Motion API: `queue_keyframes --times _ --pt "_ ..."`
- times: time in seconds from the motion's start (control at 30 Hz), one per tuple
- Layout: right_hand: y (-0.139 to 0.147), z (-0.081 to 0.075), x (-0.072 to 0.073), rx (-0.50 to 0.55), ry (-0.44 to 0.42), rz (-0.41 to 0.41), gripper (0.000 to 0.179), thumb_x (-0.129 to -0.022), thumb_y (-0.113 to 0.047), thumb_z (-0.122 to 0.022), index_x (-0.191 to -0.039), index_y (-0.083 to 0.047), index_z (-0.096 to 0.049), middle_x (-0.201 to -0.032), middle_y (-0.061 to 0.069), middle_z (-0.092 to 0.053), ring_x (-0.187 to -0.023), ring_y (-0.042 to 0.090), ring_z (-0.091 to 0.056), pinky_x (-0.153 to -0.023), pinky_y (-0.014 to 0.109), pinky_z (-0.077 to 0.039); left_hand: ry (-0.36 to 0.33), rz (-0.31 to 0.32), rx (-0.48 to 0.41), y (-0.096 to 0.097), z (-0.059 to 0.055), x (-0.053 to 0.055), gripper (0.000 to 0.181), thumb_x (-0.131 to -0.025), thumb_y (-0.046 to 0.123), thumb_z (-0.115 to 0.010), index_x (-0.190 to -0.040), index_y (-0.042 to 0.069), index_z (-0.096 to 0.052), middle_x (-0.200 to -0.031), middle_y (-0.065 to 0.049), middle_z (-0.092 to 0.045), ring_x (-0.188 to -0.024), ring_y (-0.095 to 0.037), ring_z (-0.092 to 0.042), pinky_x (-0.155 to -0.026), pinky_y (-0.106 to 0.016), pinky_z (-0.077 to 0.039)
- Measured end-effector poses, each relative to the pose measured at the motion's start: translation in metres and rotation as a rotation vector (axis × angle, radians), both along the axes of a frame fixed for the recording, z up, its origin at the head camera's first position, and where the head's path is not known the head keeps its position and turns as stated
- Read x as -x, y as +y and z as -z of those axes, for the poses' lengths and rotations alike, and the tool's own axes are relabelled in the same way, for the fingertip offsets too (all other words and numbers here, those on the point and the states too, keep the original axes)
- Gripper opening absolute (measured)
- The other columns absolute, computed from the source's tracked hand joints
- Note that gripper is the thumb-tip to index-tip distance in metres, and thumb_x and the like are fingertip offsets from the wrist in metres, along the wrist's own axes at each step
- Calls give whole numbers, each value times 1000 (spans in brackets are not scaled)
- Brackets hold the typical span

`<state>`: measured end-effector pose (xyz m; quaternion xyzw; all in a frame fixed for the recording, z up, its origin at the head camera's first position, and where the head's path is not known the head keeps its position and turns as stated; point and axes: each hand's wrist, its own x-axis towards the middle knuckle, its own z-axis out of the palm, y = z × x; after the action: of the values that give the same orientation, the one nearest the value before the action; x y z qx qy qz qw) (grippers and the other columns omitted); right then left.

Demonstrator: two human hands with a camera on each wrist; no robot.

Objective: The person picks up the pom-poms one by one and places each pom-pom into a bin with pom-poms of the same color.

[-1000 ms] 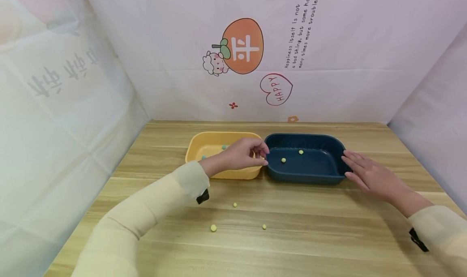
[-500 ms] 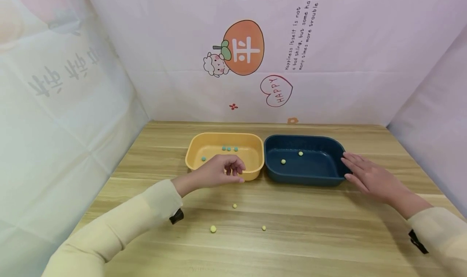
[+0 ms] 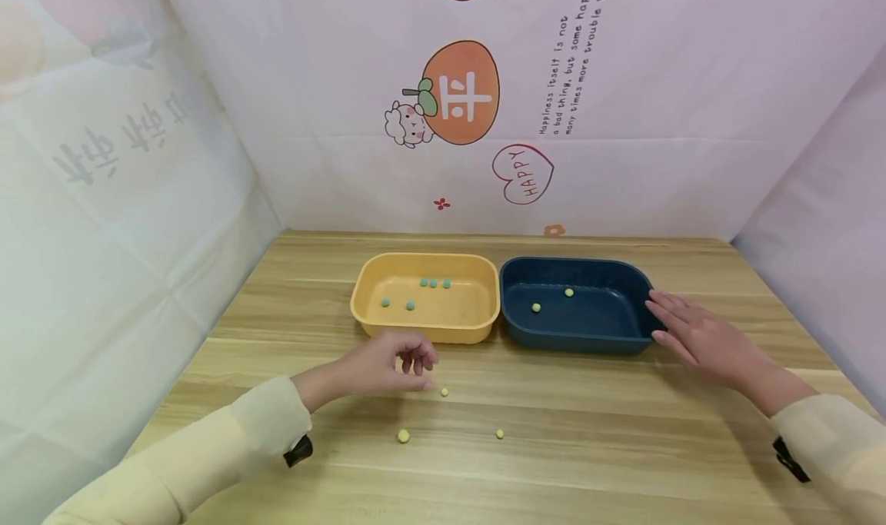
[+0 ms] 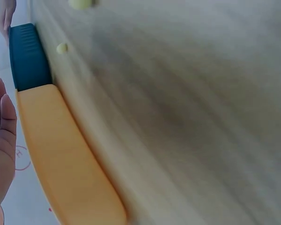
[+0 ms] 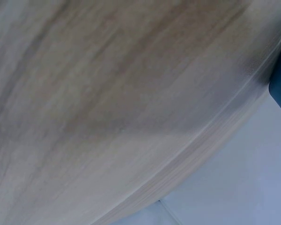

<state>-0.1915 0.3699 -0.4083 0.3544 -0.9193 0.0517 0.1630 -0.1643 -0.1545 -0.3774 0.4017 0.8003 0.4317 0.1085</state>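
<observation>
Over the wooden table, my left hand [image 3: 394,362] holds nothing, its fingers loosely bent. Just right of its thumb tip lies a small yellow ball [image 3: 444,392]. Two more, a yellow ball [image 3: 404,436] and another yellow ball [image 3: 500,434], sit nearer the front. My right hand [image 3: 706,339] rests with straight fingers on the right end of the navy blue tray [image 3: 577,342], which contains two yellow balls. Touching that tray's left end, the orange-yellow tray [image 3: 457,333] contains several small teal balls [image 3: 410,306]. The left wrist view shows the left palm [image 4: 0,140] bare.
The wooden table [image 3: 588,448] runs back to a printed white cloth [image 3: 623,171] hung behind the trays. More white cloth [image 3: 124,225] closes off the left side, and another sheet [image 3: 824,179] the right.
My left hand has moved from the navy tray's left edge back across the orange-yellow tray, left and toward the front, beside a yellow ball. The right hand has stayed on the navy tray.
</observation>
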Motion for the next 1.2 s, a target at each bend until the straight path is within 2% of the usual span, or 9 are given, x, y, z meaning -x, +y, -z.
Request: queue_keyframes --times 0.13,0.3,0.67,0.97,1.2 --pt "-1 -1 0 -3 0 -1 51 -100 -22 -55 -139 10 -45 -144 29 -40 -142 32 -26 -118 26 -6 -34 15 24 -6 6 -9 23 -81 10 -80 -97 3 -66 -84 -10 -65 -75 -14 -59 -65 -26 -51" --pt "-1 -2 0 -6 15 -6 51 -100 -22 -55 -138 11 -47 -142 30 -42 -142 32 -27 -117 25 -6 -70 42 79 -14 15 -18 23 -81 14 -81 -97 7 -66 -83 -4 -64 -75 -10 -57 -66 -25 -51" --pt "-2 -2 -1 -2 19 -8 50 -100 -22 -56 -137 11 -47 -141 30 -43 -140 33 -30 -117 25 -7 -184 117 126 -24 28 -29 30 -77 17 -84 -100 9 -66 -85 0 -63 -75 -7 -57 -62 -21 -52" --pt "-1 -2 -1 -7 30 -12 50 -100 -22 -56 -136 11 -48 -142 30 -43 -141 31 -29 -118 27 -8 -173 155 208 -25 32 -34 30 -75 11 -85 -98 15 -66 -86 7 -59 -77 -5 -55 -65 -21 -54" --pt "-1 -2 -1 -9 21 -8 50 -100 -22 -56 -137 11 -48 -142 30 -43 -141 33 -29 -117 24 -5 -75 173 244 -25 34 -35 27 -75 8 -82 -94 16 -66 -85 11 -58 -77 -2 -54 -66 -18 -52"
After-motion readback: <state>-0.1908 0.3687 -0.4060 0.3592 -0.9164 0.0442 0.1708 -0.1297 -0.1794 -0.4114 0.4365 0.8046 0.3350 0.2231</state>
